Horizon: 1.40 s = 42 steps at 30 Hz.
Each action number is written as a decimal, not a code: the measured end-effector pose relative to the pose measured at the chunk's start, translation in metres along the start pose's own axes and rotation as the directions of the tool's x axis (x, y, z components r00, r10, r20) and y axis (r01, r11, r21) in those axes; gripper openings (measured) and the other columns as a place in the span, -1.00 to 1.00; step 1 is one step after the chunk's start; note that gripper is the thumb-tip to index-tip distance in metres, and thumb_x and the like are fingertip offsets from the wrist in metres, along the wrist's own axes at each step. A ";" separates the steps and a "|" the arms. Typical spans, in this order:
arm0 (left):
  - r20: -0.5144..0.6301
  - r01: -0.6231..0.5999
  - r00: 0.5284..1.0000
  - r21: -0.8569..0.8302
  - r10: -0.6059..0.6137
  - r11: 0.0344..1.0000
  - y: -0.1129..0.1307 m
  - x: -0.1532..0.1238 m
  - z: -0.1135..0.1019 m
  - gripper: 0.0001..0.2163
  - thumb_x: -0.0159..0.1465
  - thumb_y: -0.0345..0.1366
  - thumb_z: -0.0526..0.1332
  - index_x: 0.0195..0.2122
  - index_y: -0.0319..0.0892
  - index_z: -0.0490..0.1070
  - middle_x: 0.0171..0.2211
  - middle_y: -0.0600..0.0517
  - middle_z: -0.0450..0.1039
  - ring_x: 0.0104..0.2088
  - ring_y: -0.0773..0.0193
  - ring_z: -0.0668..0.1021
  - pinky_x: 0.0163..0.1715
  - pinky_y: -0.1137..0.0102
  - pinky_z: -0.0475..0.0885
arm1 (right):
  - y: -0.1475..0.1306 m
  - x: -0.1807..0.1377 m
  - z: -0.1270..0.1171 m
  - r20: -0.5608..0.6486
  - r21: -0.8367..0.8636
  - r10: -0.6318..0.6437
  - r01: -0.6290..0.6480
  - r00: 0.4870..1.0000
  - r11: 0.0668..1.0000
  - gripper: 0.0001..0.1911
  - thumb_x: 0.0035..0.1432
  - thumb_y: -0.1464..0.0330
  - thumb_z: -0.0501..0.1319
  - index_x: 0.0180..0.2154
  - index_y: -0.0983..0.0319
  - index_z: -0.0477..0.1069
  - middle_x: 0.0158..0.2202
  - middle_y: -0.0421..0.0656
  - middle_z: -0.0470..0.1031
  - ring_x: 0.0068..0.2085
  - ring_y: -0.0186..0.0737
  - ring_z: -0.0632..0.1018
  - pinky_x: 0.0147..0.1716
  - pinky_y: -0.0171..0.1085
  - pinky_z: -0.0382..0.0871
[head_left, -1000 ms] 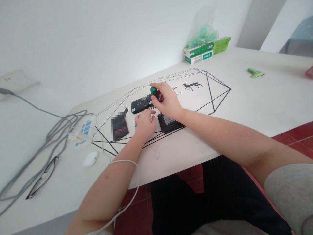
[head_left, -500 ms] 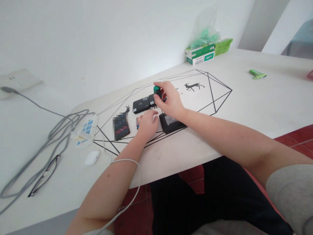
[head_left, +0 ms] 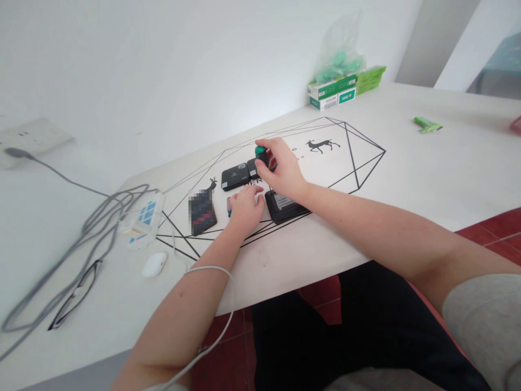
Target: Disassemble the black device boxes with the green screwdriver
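My right hand (head_left: 281, 169) is closed round a small tool with a green and red handle (head_left: 263, 154), held upright over a small black part (head_left: 253, 168). My left hand (head_left: 245, 207) rests curled on the table, pressing on a small blue and pink thing (head_left: 229, 205) that is mostly hidden. A black device (head_left: 235, 176) lies just beyond it. An opened black device with a label (head_left: 285, 205) sits under my right wrist. A dark phone (head_left: 201, 212) lies to the left.
A white power strip (head_left: 143, 218) with grey cables (head_left: 73, 239), a white mouse (head_left: 153, 264) and black glasses (head_left: 74, 295) lie at the left. Green and white boxes with a plastic bag (head_left: 341, 81) stand by the wall. A green wrapper (head_left: 425, 124) lies far right.
Both hands stay nearly in place; the right hand keeps its grip on the green-handled tool. The view has shifted slightly.
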<state>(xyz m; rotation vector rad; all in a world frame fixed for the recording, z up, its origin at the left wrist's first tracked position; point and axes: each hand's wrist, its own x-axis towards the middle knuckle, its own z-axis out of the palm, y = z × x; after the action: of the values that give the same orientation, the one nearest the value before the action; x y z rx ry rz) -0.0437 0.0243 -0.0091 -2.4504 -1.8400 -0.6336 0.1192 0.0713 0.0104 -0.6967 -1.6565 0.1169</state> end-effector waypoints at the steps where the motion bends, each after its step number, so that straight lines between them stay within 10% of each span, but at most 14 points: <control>1: 0.001 -0.001 1.000 0.004 0.001 1.000 0.000 0.000 0.000 -0.76 0.35 -0.36 0.11 -0.02 -0.11 0.50 0.02 -0.10 0.62 0.05 0.00 0.61 0.12 0.05 0.41 | 0.000 0.000 0.000 0.003 0.000 0.002 -0.002 1.000 1.000 -0.60 0.35 0.38 0.11 0.19 0.17 0.27 0.01 -0.01 0.46 -0.03 -0.08 0.53 -0.04 -0.02 0.58; 42: -0.062 -0.141 0.990 -0.230 0.130 0.963 -0.007 0.001 0.017 -0.82 0.32 -0.45 0.13 -0.15 -0.11 0.48 -0.10 -0.06 0.59 -0.02 0.03 0.60 0.07 0.12 0.48 | 0.003 -0.002 -0.002 -0.027 0.057 0.002 0.000 1.000 0.998 -0.62 0.32 0.34 0.17 0.16 0.13 0.35 -0.03 -0.07 0.46 -0.15 -0.15 0.52 -0.14 -0.08 0.60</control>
<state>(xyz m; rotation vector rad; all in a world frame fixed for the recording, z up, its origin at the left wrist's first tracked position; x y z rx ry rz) -0.0448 0.0317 -0.0259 -2.6509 -1.6475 -0.9380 0.1219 0.0720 0.0079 -0.6533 -1.6211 0.1541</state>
